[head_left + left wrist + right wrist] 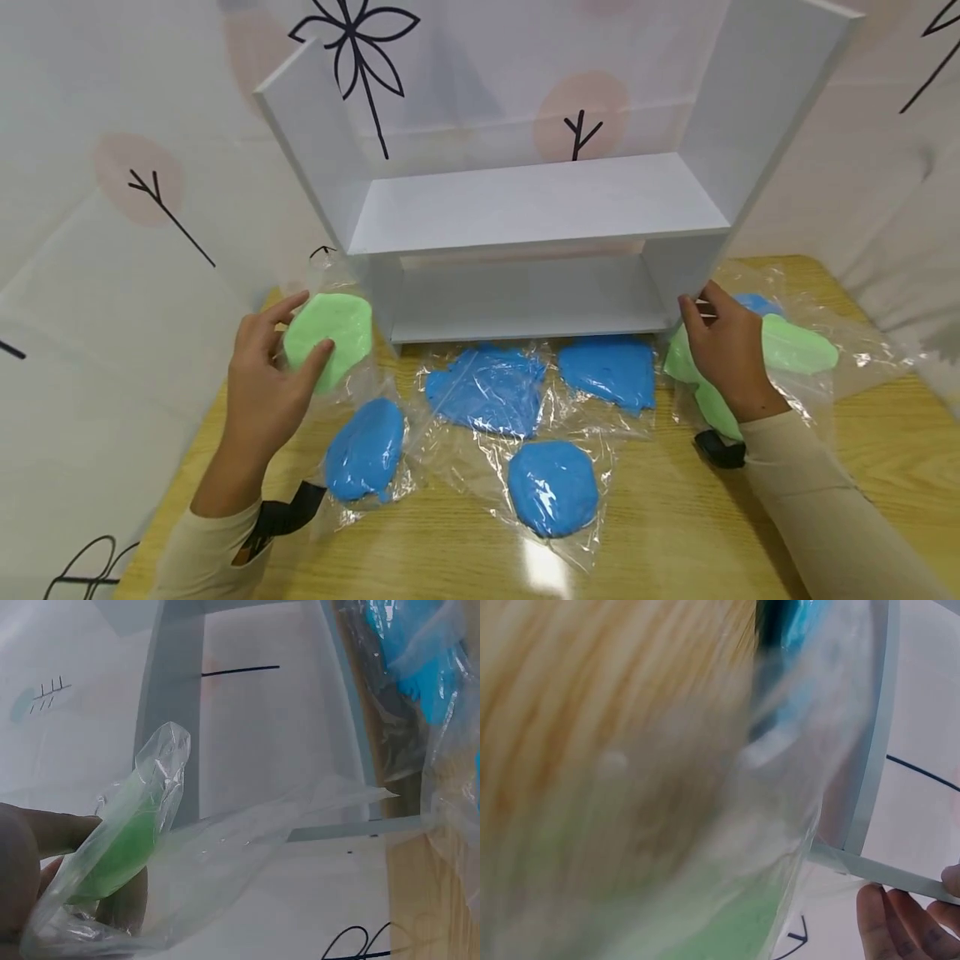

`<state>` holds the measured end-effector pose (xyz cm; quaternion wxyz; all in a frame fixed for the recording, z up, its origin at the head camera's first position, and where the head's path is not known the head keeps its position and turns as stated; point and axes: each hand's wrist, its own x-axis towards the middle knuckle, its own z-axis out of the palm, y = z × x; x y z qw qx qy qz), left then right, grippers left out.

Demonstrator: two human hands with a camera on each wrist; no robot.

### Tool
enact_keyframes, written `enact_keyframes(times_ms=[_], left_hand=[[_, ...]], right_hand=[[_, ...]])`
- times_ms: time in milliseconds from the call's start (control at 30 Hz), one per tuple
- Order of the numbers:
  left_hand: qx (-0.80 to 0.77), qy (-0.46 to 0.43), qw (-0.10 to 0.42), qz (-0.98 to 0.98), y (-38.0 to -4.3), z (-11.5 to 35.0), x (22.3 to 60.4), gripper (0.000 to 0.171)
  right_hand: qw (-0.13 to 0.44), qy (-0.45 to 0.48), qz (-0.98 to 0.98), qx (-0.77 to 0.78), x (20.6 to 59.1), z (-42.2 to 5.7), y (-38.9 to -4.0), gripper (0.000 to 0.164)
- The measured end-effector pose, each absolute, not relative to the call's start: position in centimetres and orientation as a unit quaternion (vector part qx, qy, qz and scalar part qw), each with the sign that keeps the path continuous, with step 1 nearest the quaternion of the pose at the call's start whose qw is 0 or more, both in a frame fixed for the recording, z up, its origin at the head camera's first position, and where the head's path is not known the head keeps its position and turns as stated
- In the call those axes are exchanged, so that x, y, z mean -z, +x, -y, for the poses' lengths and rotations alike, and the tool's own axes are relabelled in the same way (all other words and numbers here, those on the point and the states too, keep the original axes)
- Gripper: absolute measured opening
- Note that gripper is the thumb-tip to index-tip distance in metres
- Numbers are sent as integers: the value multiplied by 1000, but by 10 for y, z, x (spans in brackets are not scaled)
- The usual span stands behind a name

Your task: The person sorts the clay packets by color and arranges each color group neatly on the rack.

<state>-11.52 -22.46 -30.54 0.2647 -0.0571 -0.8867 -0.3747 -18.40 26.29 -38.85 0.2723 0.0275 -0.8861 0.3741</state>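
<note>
- Grasping bagged green clay with left hand: thumb across near face, fingers around far side.
- Holding that bag just left of white shelf unit, near left side panel, above far-left part of bench.
- Gripping low on right side panel of shelf unit with right hand; fingers at outer side, thumb at inner side per right wrist view.
- Got more bagged green clay under and beside right hand, with blue clay bag just behind.
- See four blue clay bags on bench before shelf unit: two along front edge, one nearer on left, one nearest at center.
- Wearing black strap at left wrist, similar dark band at right.
- Printed white backdrop behind.
</note>
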Motion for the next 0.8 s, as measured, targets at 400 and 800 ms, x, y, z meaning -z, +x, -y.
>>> enact_keyframes(times_ms=[400, 800], left_hand=[[372, -110, 288, 875, -119, 202, 271, 60], [410, -173, 299, 844, -141, 178, 243, 56]], right_hand=[[250, 24, 893, -374, 390, -261, -184, 36], [272, 31, 891, -363, 390, -265, -182, 33]])
